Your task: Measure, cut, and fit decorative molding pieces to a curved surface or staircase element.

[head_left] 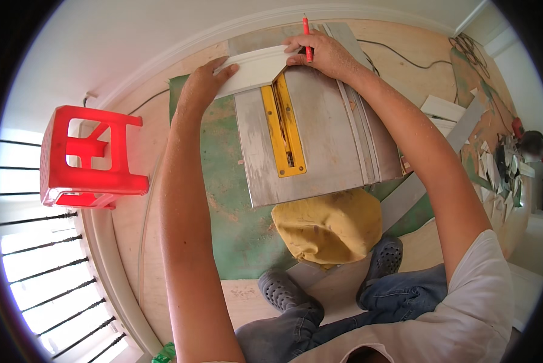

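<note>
A white trim board (254, 70) with a profiled edge lies across the far part of a table saw (329, 136). Its right end is cut at an angle. My left hand (206, 85) grips the board's left end, thumb on top. At the angled end, my right hand (327, 55) pinches the board with thumb and fingers. A red pencil (308, 41) sticks up between the fingers of that same hand. The saw's yellow insert plate (283, 130) runs toward me from the board. Whether a blade stands up in its slot, I cannot tell.
A yellow cloth bag (329, 227) hangs at the saw's near side, by my feet. Green sheeting (229, 199) lies under the saw. A red plastic stool (93, 157) rests on its side at left. White offcuts (444, 109) and cables (471, 54) lie at right.
</note>
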Available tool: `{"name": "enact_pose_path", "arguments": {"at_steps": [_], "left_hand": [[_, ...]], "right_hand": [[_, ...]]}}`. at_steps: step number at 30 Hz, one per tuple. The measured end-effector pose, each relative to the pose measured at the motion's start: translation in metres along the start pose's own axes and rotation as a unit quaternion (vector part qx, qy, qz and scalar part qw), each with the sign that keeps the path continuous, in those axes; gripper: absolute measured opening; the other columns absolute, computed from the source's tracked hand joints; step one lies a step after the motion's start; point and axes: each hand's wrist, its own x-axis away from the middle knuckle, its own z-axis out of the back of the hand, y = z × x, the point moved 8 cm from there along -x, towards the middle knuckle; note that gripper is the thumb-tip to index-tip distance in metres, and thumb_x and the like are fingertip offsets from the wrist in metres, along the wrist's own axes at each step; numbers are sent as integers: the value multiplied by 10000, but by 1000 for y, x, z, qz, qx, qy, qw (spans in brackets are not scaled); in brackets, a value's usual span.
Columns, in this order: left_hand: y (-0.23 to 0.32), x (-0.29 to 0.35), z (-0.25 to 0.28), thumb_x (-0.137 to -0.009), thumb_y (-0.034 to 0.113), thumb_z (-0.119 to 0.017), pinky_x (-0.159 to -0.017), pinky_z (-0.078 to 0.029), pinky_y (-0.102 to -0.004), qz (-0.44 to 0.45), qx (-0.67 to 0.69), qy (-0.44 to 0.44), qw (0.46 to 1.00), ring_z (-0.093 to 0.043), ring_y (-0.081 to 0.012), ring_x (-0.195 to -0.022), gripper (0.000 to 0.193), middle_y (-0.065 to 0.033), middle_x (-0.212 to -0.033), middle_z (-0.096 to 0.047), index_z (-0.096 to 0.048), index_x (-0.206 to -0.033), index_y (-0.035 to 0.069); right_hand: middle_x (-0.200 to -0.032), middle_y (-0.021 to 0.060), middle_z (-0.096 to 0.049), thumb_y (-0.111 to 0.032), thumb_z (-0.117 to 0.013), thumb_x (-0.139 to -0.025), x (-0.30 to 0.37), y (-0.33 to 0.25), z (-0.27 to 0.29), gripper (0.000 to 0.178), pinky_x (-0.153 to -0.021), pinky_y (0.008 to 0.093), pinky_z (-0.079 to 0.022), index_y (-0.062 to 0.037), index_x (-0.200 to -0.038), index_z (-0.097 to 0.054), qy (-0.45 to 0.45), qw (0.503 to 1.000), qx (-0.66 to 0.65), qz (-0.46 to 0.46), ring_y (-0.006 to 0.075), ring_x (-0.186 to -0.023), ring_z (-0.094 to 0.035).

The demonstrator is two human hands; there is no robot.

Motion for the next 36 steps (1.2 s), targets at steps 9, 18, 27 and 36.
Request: {"name": "enact_pose_path", "arguments": {"at_steps": [9,18,27,36], "left_hand": [[-2,2,0,-944,616,-635,-1060,-474,-458,-13,-2,0,1000,-637,-383,-1243,682,-236,-1285,-690,-624,-1427,134],[-1,4,-1,-950,615,-626,-1058,-475,-458,-31,-13,4,999,-635,-398,-1235,677,-243,-1286,-684,-621,-1425,133],[1,8,1,-950,608,-631,-1042,-484,-455,-39,-16,9,999,-644,-400,-1224,676,-258,-1280,-682,-624,-1419,121],[1,12,0,-952,600,-633,-1031,-491,-452,-33,-1,7,999,-653,-397,-1211,671,-254,-1262,-692,-626,-1416,114]], "right_hand": [[-1247,19,-723,-373,-794,-870,0,1,-3,330,-981,409,-508,-82,-1014,-739,-24,999,1,-45,274,-1104,-609],[-1078,58,-724,-446,-793,-864,3,-1,-1,399,-965,400,-515,-118,-1087,-742,1,1000,0,10,255,-1081,-644],[-1231,28,-717,-363,-805,-871,4,-3,-2,326,-977,380,-514,-95,-1042,-731,-46,998,-22,-48,241,-1116,-641],[-1243,22,-709,-382,-804,-867,5,-3,-3,354,-989,374,-519,-100,-1067,-725,-43,998,0,-38,232,-1104,-657]]}}
